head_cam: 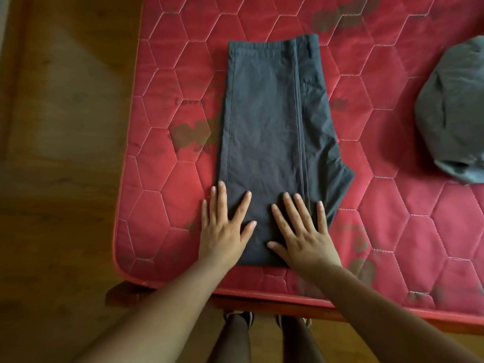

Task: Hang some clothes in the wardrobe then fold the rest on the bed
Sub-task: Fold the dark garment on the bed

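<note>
grey garment (455, 113): cut by right edge | trousers (269, 121): near hem partly under left hand (225, 231) and right hand (306, 237) | mattress lettering (190, 102): unreadable

This is a bedroom in a home. A red quilted mattress with hexagon stitching (167, 200) lies on a dark wooden bed frame (123, 293) over a brown wood-look floor (65, 127). Folded dark grey trousers (267, 127) and a bundled grey garment (455, 113) lie on the mattress.

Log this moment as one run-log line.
left hand: flat on trousers left edge | right hand: flat on trousers | trousers: folded on mattress | grey garment: apart
</note>
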Motion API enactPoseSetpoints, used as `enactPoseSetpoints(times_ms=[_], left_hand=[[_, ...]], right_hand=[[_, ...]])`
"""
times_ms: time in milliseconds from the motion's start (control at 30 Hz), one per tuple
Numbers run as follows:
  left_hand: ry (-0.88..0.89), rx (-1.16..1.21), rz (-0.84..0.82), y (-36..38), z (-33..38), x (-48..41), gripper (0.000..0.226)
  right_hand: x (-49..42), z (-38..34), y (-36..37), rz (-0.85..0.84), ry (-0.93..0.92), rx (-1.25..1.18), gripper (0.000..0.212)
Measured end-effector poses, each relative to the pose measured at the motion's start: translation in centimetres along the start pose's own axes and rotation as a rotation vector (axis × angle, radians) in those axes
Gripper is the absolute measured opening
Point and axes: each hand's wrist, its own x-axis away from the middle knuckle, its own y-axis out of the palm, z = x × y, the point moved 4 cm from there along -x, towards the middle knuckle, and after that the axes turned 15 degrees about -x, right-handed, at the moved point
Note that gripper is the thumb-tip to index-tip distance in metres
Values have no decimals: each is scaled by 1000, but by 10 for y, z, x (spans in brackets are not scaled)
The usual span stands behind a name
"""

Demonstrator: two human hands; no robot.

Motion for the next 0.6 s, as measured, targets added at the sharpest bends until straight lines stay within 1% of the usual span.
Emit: enactPoseSetpoints(times_ms=[67, 133, 167, 200, 233, 267, 300, 333, 367, 400, 433, 467, 500, 533, 567, 600], left_hand=[[-131, 221, 25, -4, -8, 9, 62], [-294, 500, 57, -13, -22, 18, 45], [-347, 630, 14, -18, -29, 21, 41], [-370, 742, -77, -23, -35, 23, 41], [-365, 852, -206, -28, -41, 22, 45], [-332, 962, -344, -33, -47, 21, 51], [-288, 1068, -469, -35, -53, 21, 59], [-224, 1098, -553, -37, -59, 20, 68], [-126, 1024, -583, -38, -64, 20, 77], [16, 843, -533, -39, -70, 19, 83], [177, 614, -408, -40, -74, 17, 88], [338, 384, -205, -42, -75, 15, 90], [453, 206, -22, -42, -75, 13, 88], [496, 129, 100, -45, -73, 11, 82], [494, 118, 190, -48, -73, 7, 72], [465, 137, 237, -50, -73, 3, 62]], right_hand=[[18, -2, -9, 148, 180, -222, 65], [37, 1, -19, 315, 441, -480, 51], [42, 5, -22, 346, 561, -618, 47], [44, 10, -26, 351, 653, -765, 44], [43, 15, -30, 315, 723, -934, 42], [41, 20, -35, 244, 775, -1145, 48], [38, 24, -40, 134, 800, -1336, 56], [36, 23, -45, -23, 775, -1416, 64], [35, 23, -51, -168, 679, -1353, 70], [34, 27, -54, -237, 530, -1177, 76], [32, 29, -58, -213, 335, -893, 79], [28, 30, -62, -129, 107, -563, 79], [28, 33, -60, -27, -72, -284, 73], [28, 33, -59, 35, -164, -126, 64], [29, 34, -58, 78, -210, -47, 53], [27, 34, -59, 103, -233, -11, 46]])
